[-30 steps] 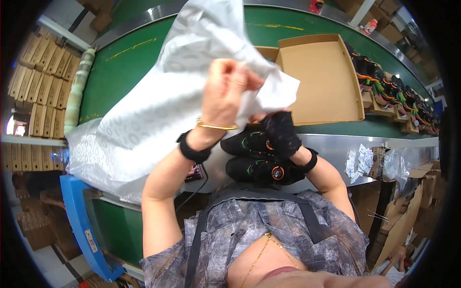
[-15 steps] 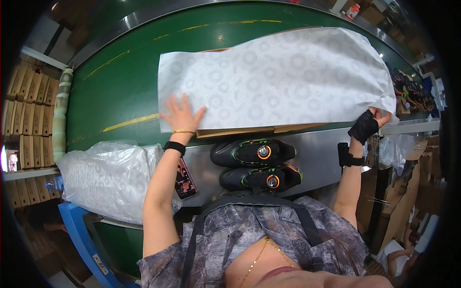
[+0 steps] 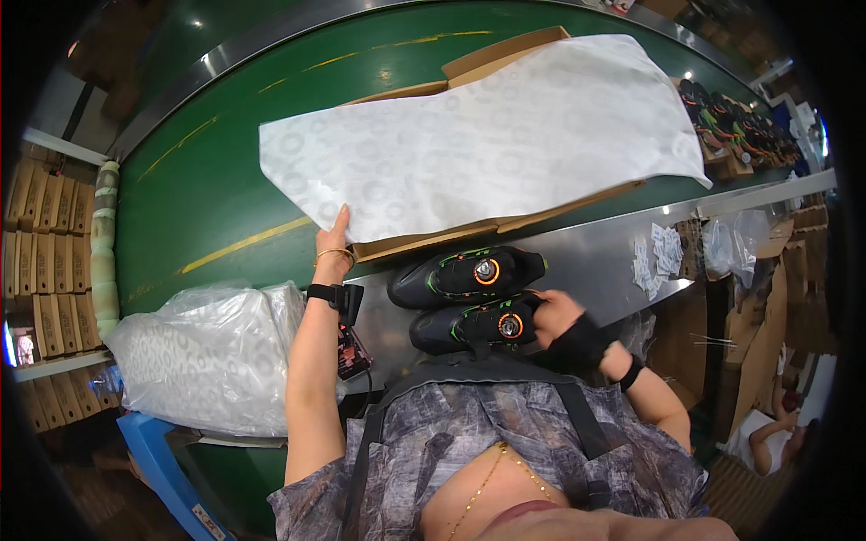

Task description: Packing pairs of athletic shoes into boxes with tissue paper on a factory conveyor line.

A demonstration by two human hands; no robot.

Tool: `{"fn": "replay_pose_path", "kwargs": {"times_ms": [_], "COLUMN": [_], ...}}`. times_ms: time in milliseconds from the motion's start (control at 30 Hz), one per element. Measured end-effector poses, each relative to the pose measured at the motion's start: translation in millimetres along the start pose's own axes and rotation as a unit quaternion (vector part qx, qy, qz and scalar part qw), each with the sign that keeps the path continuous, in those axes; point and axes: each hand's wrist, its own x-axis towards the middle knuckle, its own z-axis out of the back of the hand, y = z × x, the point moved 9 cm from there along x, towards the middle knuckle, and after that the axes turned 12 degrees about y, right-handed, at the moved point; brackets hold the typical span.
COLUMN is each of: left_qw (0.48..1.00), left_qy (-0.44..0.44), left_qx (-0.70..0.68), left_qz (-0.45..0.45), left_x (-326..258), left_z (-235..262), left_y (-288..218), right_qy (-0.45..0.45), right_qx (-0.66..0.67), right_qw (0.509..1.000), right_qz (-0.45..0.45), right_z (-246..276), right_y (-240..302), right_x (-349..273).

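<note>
A large white patterned sheet of wrapping paper (image 3: pixel 487 135) lies over an open cardboard box (image 3: pixel 424 243), whose brown edges show at front and back. My left hand (image 3: pixel 335 245) pinches the sheet's near left edge, thumb on top and the other fingers hidden beneath. Two black shoes with green trim and orange-ringed dials lie side by side in front of the box: the far shoe (image 3: pixel 451 278) and the near shoe (image 3: pixel 451 330). My right hand (image 3: pixel 557 321), in a black fingerless glove, closes its fingers on the heel of the near shoe.
A stack of patterned paper in clear plastic (image 3: pixel 207 361) sits at the left, beside a phone (image 3: pixel 354 353). Small white slips (image 3: pixel 663 252) lie on the metal ledge at right. More shoes (image 3: pixel 740 126) stand farther along the green belt (image 3: pixel 198 207). Cardboard boxes (image 3: pixel 59 261) fill shelves at left.
My left hand went from lying spread on the paper to gripping its edge. My right hand left the paper's right corner and came to the near shoe. The paper's near left corner is folded back.
</note>
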Motion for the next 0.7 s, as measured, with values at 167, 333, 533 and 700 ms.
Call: {"fn": "replay_pose_path", "kwargs": {"times_ms": [167,333,533,700], "left_qw": [0.992,0.948,0.864,0.716], "left_qy": [-0.053,-0.09,-0.107,-0.085], "left_qx": [0.073,0.262,0.403,0.546], "left_qz": [-0.083,-0.157,-0.284,-0.426], "left_x": [-11.1,-25.4,-60.6,-88.8], "left_z": [15.7,27.4,7.2,-50.4], "left_y": [-10.6,-36.7,-91.1,-125.9], "right_qy": [-0.093,-0.074,0.007,-0.101], "right_qx": [-0.231,-0.148,0.545,0.481], "right_qw": [0.968,0.982,0.838,0.868], "right_qz": [0.02,0.089,0.042,-0.066], "right_z": [42.8,97.4,136.8,153.7], "right_y": [58.4,98.2,63.0,41.4], "right_x": [0.4,23.1,98.5,208.0]}}
